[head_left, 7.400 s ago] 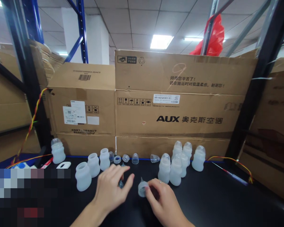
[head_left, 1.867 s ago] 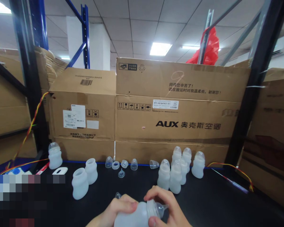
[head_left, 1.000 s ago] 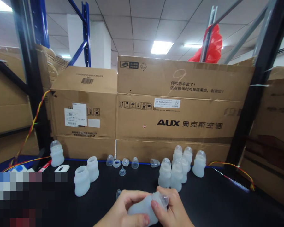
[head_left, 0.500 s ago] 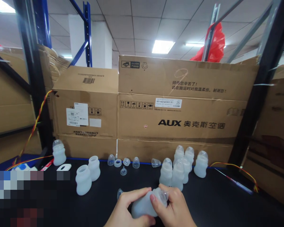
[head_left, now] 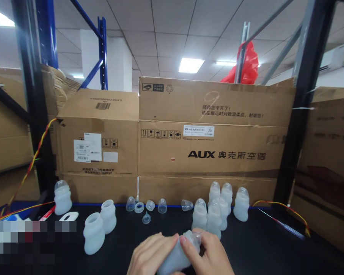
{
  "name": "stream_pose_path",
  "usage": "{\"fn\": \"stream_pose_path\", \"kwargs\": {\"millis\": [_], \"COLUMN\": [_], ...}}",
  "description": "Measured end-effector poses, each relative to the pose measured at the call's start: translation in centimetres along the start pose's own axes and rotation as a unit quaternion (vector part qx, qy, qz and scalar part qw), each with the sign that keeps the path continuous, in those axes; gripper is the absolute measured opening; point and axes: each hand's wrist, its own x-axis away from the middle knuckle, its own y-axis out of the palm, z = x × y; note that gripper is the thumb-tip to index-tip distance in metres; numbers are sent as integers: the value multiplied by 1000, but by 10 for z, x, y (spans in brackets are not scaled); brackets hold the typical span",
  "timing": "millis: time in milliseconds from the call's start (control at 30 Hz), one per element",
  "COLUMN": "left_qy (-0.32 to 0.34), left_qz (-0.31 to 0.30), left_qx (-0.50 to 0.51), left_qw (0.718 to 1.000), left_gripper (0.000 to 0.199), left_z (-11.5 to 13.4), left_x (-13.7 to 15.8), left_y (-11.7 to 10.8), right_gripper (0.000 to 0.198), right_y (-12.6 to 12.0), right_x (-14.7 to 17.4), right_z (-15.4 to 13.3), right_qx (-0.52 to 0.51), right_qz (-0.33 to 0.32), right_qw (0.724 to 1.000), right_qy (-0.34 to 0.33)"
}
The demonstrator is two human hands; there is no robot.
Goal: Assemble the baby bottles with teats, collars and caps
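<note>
A frosted white baby bottle (head_left: pixel 176 259) lies tilted between my two hands at the bottom centre, its neck end to the upper right. My left hand (head_left: pixel 151 253) is wrapped round the body. At the neck, my right hand (head_left: pixel 209 250) is closed on a clear part (head_left: pixel 194 238), thumb pressed against it; fingers hide most of that part. Just beyond the hands stands a group of capped bottles (head_left: pixel 200 217). Two open-topped bottles (head_left: pixel 94 235) are to the left. Further back lie a silicone nipple (head_left: pixel 146 218), collar rings (head_left: pixel 139 207) and clear caps (head_left: pixel 162 206).
Cardboard panels (head_left: pixel 166 160) wall off the back of the black table (head_left: pixel 126 248). One capped bottle (head_left: pixel 62 198) stands at the back left, near a white object (head_left: pixel 69 216). A thin pen-like tool (head_left: pixel 286 226) lies right. Dark rack posts (head_left: pixel 296 114) rise at both sides.
The camera has tilted up and turned a little right. My left hand has shifted over the bottle body, and a clear piece beside it no longer shows. Both hands still grip the bottle.
</note>
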Motion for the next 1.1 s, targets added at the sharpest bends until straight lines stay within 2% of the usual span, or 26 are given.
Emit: {"fn": "stream_pose_path", "kwargs": {"millis": [67, 133, 267, 367, 467, 567, 633, 800, 900, 1100], "left_qy": [48, 85, 114, 87, 32, -58, -109, -146, -150, -143], "left_qz": [-64, -86, -38, 29, 63, 59, 38, -5, -22, -32], "left_qx": [-35, -77, -224, -324, -456, -556, -580, -575, -568, -548], "left_qw": [996, 990, 967, 942, 887, 827, 806, 805, 809, 823], "left_gripper": [69, 63, 20, 20, 24, 37, 43, 37, 35, 53], "left_z": [-6, -7, 0, -9, -28, -43, -47, -46, -44, -44], "left_x": [-9, -19, -36, -42, -42, -40, -38, -33, -33, -33], "left_y": [-14, -28, -52, -67, -83, -95, -99, -98, -96, -99], "right_gripper": [46, 33, 22, 20, 20, 22, 25, 47, 43, 39], "right_y": [-6, -10, -12, -12, -13, -9, -5, 3, 2, -2], "right_x": [-5, -9, -10, -8, -6, -4, -2, 0, 0, -1], "right_z": [-3, -5, -2, 0, -1, 2, 6, 16, 17, 11], "right_qx": [-15, -46, -71, -3, 46, 58, 57, 61, 69, 75], "right_qz": [-7, -9, -40, -56, -69, -20, 28, 77, 79, 77], "right_qw": [999, 998, 996, 997, 995, 997, 997, 995, 994, 993], "right_qy": [-40, -46, -37, -49, -48, -44, -42, -20, -32, -57]}}
